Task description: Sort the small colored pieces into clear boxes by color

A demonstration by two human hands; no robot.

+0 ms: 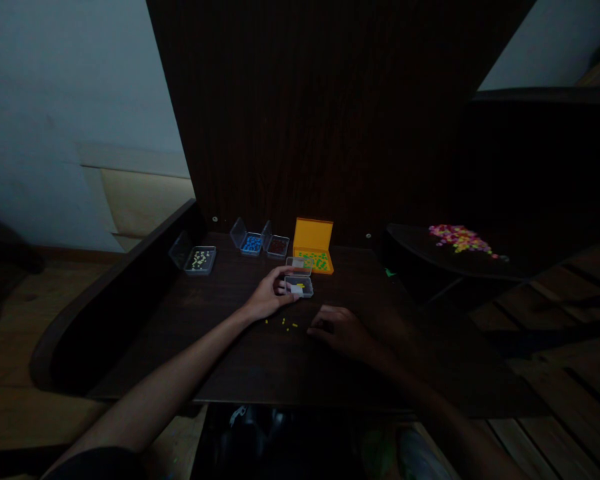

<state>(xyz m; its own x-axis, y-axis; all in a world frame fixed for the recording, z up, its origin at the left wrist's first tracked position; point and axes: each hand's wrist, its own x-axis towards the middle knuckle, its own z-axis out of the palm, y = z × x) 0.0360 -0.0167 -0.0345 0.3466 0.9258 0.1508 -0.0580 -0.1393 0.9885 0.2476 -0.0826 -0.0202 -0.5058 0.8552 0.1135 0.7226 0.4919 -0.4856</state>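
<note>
My left hand [269, 295] grips a small clear plastic box [307, 291] by its left side, thumb at the front and fingers behind. The box's hinged lid stands up, and a few yellow pieces [301, 285] lie inside beside a white patch. On the dark tabletop in front of it several tiny yellow beads [283, 321] are scattered. Just right of these beads is my right hand [341, 331], low over the table with its fingers curled and the tips close together. Whatever may be between those fingertips is too small to make out.
Behind the clear box stands an open orange case [313, 233] of green pieces. Further left are open clear boxes with dark red [278, 247], blue [253, 244] and pale pieces [200, 260]. A heap of multicoloured beads [463, 239] lies on the raised shelf at right.
</note>
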